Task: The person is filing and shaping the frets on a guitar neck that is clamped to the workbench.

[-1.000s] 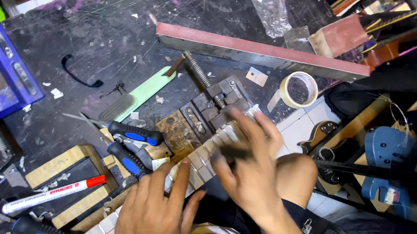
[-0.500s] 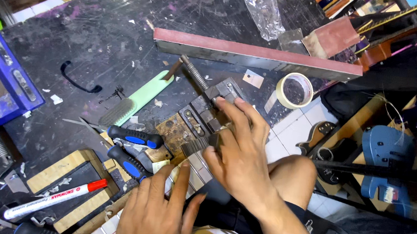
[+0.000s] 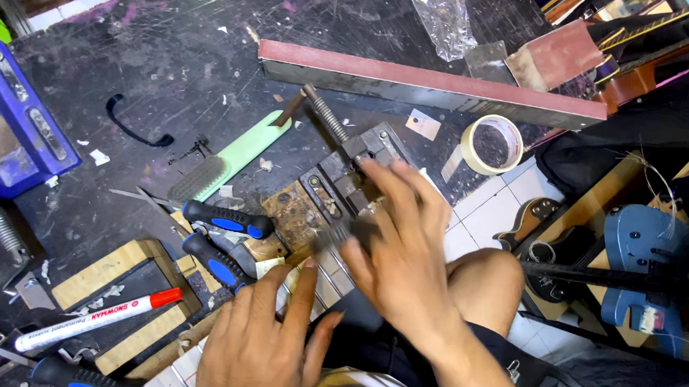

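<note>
Guitar neck [image 3: 319, 268] stays under left hand [image 3: 265, 350]; right hand [image 3: 401, 254] slid toward vise [image 3: 345, 177].

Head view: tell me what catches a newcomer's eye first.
Two bare hands at bottom centre: the right hand lies flat over a small metal vise, and the left hand presses a pale fretted neck at the bench edge. Across the top lies a long red-topped bar, with a tape roll beside it. A blue vise stands at the left edge.
</note>
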